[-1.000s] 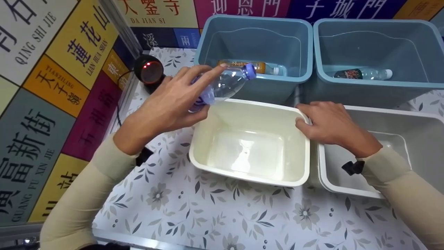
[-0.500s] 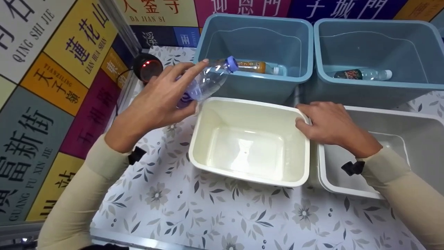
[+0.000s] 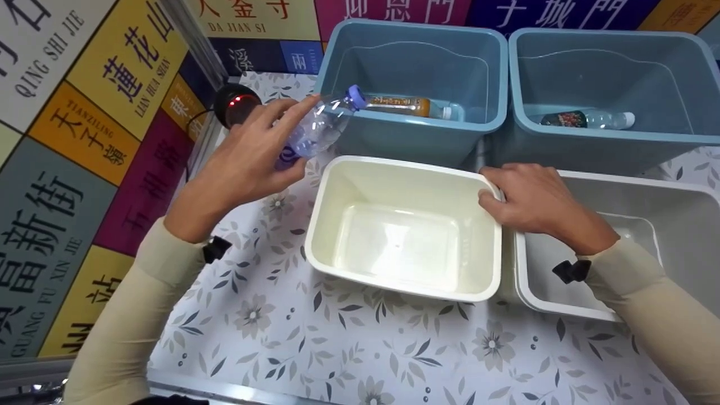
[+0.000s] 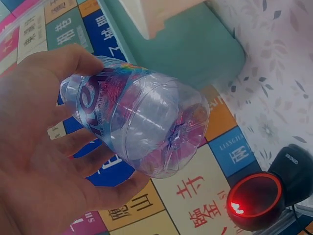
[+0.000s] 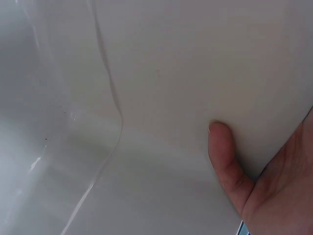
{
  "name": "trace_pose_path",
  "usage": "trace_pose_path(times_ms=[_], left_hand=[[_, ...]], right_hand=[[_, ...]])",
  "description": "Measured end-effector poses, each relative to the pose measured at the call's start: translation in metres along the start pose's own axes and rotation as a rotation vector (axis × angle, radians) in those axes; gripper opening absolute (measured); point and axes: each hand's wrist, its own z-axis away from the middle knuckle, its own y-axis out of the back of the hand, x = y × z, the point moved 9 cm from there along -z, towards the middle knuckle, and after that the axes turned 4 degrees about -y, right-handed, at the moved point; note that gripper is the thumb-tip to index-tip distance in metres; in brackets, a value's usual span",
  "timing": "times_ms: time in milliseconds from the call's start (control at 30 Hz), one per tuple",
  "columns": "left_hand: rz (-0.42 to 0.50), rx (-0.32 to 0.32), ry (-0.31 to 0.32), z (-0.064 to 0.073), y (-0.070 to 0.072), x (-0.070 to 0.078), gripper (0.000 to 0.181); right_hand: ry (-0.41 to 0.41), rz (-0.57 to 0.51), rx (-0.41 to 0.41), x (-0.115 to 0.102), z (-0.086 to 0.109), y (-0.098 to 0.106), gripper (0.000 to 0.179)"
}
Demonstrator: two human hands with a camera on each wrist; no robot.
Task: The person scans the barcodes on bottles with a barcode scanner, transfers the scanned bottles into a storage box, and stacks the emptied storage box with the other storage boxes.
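A clear plastic bottle (image 3: 323,128) with a purple cap and a printed purple label is tilted, cap up and to the right. My left hand (image 3: 239,154) holds it around the label, between the scanner and the cream bin (image 3: 410,185). In the left wrist view, the bottle's base faces outward, with the thumb on one side and the fingers below. My right hand (image 3: 531,197) grips the cream bin's right corner rim. Its thumb (image 5: 225,156) lies against the bin's inner wall; its other fingers are largely hidden outside. A black scanner (image 3: 239,104) glows red beyond my left hand.
Two blue bins (image 3: 413,140) (image 3: 607,152) stand at the back, holding an amber-labelled bottle (image 3: 402,106) and a dark-labelled bottle (image 3: 568,119). Beside the cream bin is a grey-white bin (image 3: 574,281). Colourful lettered panels (image 3: 84,140) border the floral-covered table (image 3: 337,360).
My left hand has moved left with the bottle, away from the cream bin's back left corner and closer to the scanner. My right hand keeps its place on the rim.
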Motion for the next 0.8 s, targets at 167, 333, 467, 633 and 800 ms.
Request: trace_pose_path(times_ms=[167,333,467,633,800], left_hand=[[0.012,0.017,0.026,0.002,0.003,-0.011,0.086],[0.026,0.056,0.021,0.004,0.008,-0.018,0.087],[0.021,0.044,0.056,0.008,0.007,-0.027,0.087],[0.020,0.034,0.094,0.011,0.004,-0.040,0.087],[0.040,0.009,0.131,0.012,-0.003,-0.052,0.089]], right_hand=[[0.002,0.005,0.003,0.000,0.000,0.000,0.020],[0.004,0.002,0.004,0.000,0.000,0.000,0.019],[0.010,-0.001,0.005,-0.001,-0.001,0.000,0.019],[0.007,0.004,0.012,0.000,-0.001,0.001,0.020],[0.000,0.012,0.017,0.001,0.000,0.001,0.021]])
